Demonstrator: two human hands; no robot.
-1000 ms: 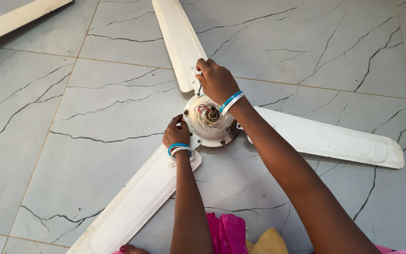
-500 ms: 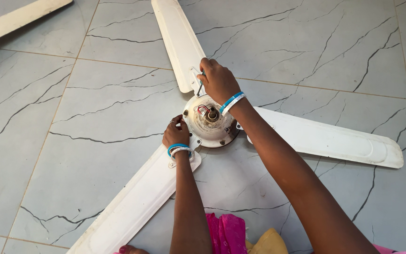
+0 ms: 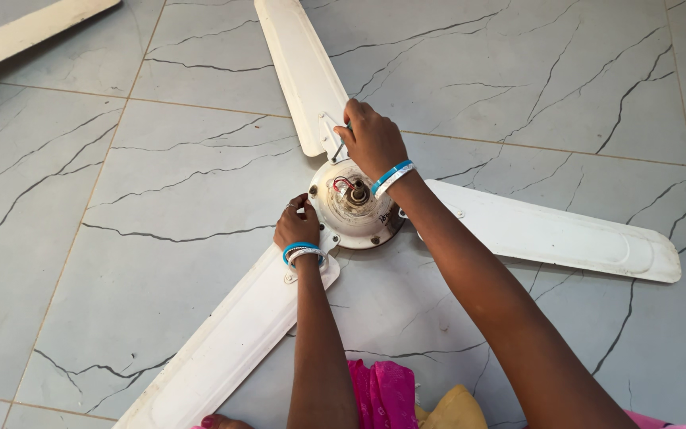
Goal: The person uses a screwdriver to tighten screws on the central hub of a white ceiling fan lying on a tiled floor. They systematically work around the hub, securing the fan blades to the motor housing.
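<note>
Three white blades spread from one hub across the floor (image 3: 81,238), grey tiles veined with dark cracks. I see the fan (image 3: 356,208) lying flat under my view, hub upward. One blade (image 3: 299,67) runs up and away from me, a second (image 3: 549,237) reaches right, and the third (image 3: 228,349) comes down to the left, toward my knees. A fourth, loose blade (image 3: 29,32) lies well apart in the upper left corner, cut off by the frame.

Both my arms reach in from the bottom edge, each with a blue and white bangle at the wrist. Pink and yellow cloth (image 3: 395,397) shows between them at the bottom edge.

The hub (image 3: 375,218) is a pale round motor housing with a short shaft (image 3: 358,192) standing in the middle and a bit of red wire beside it.

My right hand (image 3: 371,139) sits at the root of the far blade, fingers curled tight around a thin tool (image 3: 337,149) whose tip points down at the blade bracket; I take it for a screwdriver but cannot be sure. My left hand (image 3: 297,225) is closed against the hub's left rim, just above the near blade's bracket, bracing it; I cannot tell whether it pinches anything small.
</note>
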